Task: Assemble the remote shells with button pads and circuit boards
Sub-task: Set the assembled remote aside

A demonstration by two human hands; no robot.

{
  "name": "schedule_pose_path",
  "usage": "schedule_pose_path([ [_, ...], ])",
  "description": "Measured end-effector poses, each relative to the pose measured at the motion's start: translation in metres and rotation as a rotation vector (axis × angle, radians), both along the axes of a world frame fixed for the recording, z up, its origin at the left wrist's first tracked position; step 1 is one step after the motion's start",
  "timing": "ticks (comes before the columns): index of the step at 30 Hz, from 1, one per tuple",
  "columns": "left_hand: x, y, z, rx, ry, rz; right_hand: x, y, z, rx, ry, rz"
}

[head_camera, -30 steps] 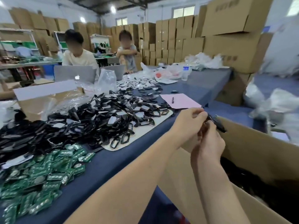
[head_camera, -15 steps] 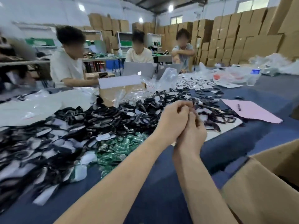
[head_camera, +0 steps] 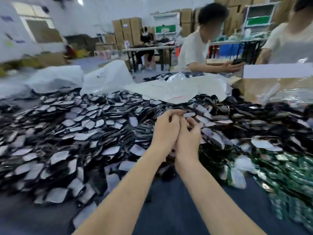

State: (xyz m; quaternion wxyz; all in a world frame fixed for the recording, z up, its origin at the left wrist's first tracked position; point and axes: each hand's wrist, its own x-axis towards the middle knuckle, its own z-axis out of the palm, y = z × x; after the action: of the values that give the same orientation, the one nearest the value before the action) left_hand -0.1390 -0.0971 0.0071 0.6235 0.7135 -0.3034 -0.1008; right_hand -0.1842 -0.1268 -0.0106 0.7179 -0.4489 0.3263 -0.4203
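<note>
Heaped glossy black remote shells (head_camera: 88,126), pale-grey faces

Bright, even indoor light, ceiling lamp (head_camera: 79,1) glaring above the heap of black shells (head_camera: 71,133), pale sheen across the heap, shadows soft, motion blur left of the heap, background beyond it unfocused, wide-angle bending at edges

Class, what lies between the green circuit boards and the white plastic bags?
The head view shows a heap of black remote shells between the circuit boards and bags.
</note>
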Motion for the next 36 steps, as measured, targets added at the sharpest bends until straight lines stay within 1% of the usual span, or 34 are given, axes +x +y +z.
schedule_pose_path([
  [3, 0.049, 0.029, -0.007, 0.152, -0.093, 0.073, 0.030, 0.015, -0.010, -0.061, 0.088, 0.096],
  [6, 0.096, 0.051, -0.009, 0.327, -0.181, 0.162, 0.046, 0.012, -0.016, -0.132, 0.166, 0.130],
  [10, 0.144, 0.068, -0.015, 0.558, -0.225, 0.220, 0.057, -0.005, -0.021, -0.155, 0.196, 0.158],
  [13, 0.168, 0.065, -0.018, 0.648, -0.322, 0.252, 0.068, -0.018, -0.023, -0.193, 0.194, 0.169],
  [15, 0.179, 0.058, -0.017, 0.679, -0.396, 0.240, 0.078, -0.027, -0.022, -0.229, 0.209, 0.183],
  [18, 0.188, 0.047, -0.015, 0.700, -0.450, 0.166, 0.094, -0.036, -0.020, -0.269, 0.217, 0.204],
  [23, 0.197, 0.033, -0.019, 0.864, -0.567, 0.082, 0.111, -0.045, -0.020, -0.278, 0.221, 0.201],
  [26, 0.199, 0.028, -0.024, 0.869, -0.644, 0.113, 0.118, -0.048, -0.022, -0.289, 0.226, 0.202],
  [29, 0.199, 0.025, -0.029, 0.841, -0.661, 0.152, 0.121, -0.050, -0.024, -0.281, 0.203, 0.209],
  [32, 0.198, 0.023, -0.033, 0.794, -0.646, 0.196, 0.120, -0.051, -0.024, -0.277, 0.194, 0.212],
  [36, 0.199, 0.025, -0.035, 0.738, -0.564, 0.205, 0.118, -0.051, -0.024, -0.274, 0.188, 0.210],
])
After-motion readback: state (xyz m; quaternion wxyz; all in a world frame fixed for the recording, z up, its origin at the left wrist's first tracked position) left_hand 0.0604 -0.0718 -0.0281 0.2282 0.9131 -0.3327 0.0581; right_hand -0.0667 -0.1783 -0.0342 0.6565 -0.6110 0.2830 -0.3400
